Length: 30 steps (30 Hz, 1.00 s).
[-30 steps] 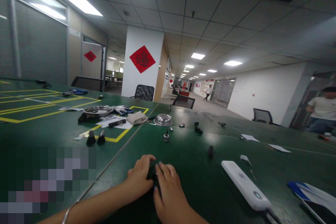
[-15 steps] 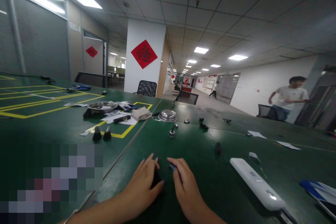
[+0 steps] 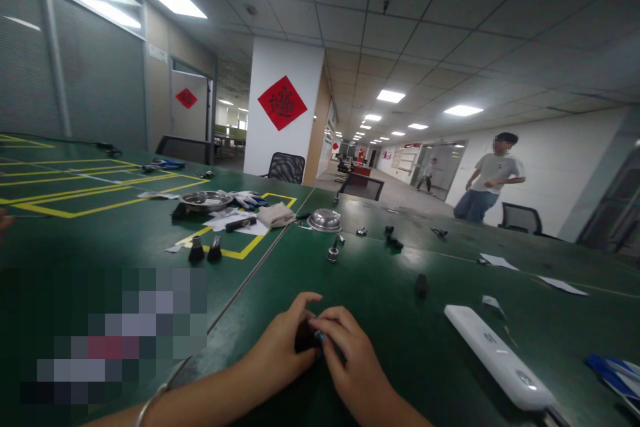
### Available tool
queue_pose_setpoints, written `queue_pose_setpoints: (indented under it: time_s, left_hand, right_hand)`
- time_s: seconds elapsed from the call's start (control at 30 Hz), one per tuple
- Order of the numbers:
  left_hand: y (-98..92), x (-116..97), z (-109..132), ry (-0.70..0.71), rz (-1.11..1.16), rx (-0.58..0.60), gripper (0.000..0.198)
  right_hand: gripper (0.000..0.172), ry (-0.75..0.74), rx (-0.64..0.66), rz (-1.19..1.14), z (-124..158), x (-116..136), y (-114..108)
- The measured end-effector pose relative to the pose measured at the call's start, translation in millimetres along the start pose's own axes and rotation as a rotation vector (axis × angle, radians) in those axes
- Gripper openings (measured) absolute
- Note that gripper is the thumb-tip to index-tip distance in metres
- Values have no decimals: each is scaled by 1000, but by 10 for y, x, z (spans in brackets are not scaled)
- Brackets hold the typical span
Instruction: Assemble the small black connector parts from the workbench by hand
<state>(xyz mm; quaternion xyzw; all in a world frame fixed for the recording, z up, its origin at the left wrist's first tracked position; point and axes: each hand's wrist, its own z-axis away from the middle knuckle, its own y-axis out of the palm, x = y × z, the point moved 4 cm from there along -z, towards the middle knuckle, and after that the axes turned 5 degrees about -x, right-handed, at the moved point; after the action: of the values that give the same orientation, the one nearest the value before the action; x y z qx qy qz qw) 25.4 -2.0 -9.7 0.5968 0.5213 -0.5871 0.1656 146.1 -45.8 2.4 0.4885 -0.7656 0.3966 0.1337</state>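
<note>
My left hand [image 3: 283,340] rests over the green tabletop [image 3: 250,380], curled, with its forefinger raised and a dark hollow inside the curl. My right hand [image 3: 349,350] meets it from the right, thumb and fingers pinched together at the left hand's opening. Blue shows at the fingertips, which look like painted nails. Whatever lies between the hands is dark and too hidden to name. Beyond them stands a small metal piece with a round base and a stem [image 3: 333,252]. Two dark-bristled brush heads [image 3: 196,250] stand to the left.
A white power strip [image 3: 493,353] lies to the right, near a blue-and-white item [image 3: 617,377]. Farther back are a metal bowl [image 3: 205,199], a domed metal lid [image 3: 325,219], a cloth [image 3: 276,215] and gloves [image 3: 246,199]. A person [image 3: 493,177] stands beyond the table.
My right hand has moved left, so its fingertips now meet my left hand. The left forefinger has lifted and curved. The view has turned slightly left, and the person in the background has moved.
</note>
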Motion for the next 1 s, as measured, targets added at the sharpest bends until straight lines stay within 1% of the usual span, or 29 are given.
queue_pose_setpoints:
  time_s: [0.07, 0.13, 0.2, 0.27, 0.37, 0.4, 0.47, 0.53, 0.57, 0.63, 0.7, 0.9, 1.0]
  left_hand:
    - [23, -8, 2, 18, 66, 16, 58]
    - [33, -12, -3, 33, 135, -3, 54]
    - [30, 4, -13, 19, 182, -48, 53]
    - [25, 27, -22, -14, 203, -77, 55]
    - [31, 41, -25, -44, 219, -62, 58]
    - [34, 39, -24, -45, 224, -51, 59]
    - [39, 38, -23, -43, 230, -37, 58]
    - [41, 45, -27, -40, 225, -36, 58]
    - [39, 52, -31, -41, 218, -40, 58]
    - [33, 64, -37, -47, 203, -51, 58]
    - [31, 64, -40, -59, 196, -48, 59]
    - [33, 36, -27, -89, 235, -35, 57]
    - [40, 40, -27, -90, 249, -23, 56]
  right_hand:
    - [40, 3, -51, 1, 10, -12, -13]
    - [39, 15, -87, 10, 14, -23, -32]
    - [38, 7, -61, 26, 7, -9, -39]
    - [41, -29, -8, 38, 1, 22, -34]
    - [48, -79, 41, 36, 14, 39, -13]
    - [48, -84, 40, 34, 24, 28, -4]
    - [49, -63, -3, 32, 41, -14, 3]
    - [47, -14, -63, 35, 46, -61, -5]
    - [42, 5, -78, 40, 42, -73, -9]
    - [32, 16, -62, 55, 24, -64, -12]
    - [27, -8, -21, 67, 4, -18, -14]
    - [42, -72, 30, 50, -3, 107, -24]
    - [39, -38, 11, 47, -2, 83, -24]
